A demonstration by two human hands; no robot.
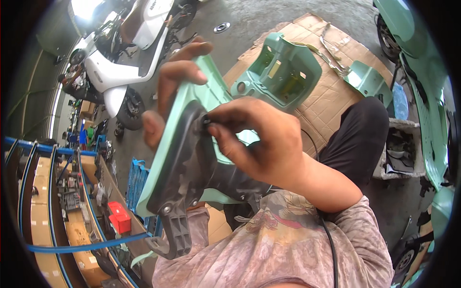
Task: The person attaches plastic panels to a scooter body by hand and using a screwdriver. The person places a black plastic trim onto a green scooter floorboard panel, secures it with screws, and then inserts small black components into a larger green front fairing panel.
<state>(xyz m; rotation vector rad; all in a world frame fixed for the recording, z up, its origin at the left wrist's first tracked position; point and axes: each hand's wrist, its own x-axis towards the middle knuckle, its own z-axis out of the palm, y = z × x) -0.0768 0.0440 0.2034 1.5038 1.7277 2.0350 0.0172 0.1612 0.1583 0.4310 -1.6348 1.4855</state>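
Note:
A mint-green scooter body panel point(165, 163) is held up tilted before my chest. A black plastic bracket point(182, 158) lies along its face, with several bolt heads at its lower end. My left hand point(180, 72) reaches behind the panel and grips its edge, fingers curled around the upper part. At the bracket's upper end, the thumb and forefinger of my right hand point(273, 139) are pinched on a small dark round fastener point(205, 121). It touches the bracket there; whether it is a bolt or a screw I cannot tell.
On a cardboard sheet point(331, 105) lie a green scooter cover point(302, 67) and a smaller green panel point(367, 79). A foam box point(413, 144) of parts stands right of my knee. White scooters point(115, 74) are at the far left, blue-framed shelves point(86, 248) with a red bin point(119, 217) nearer.

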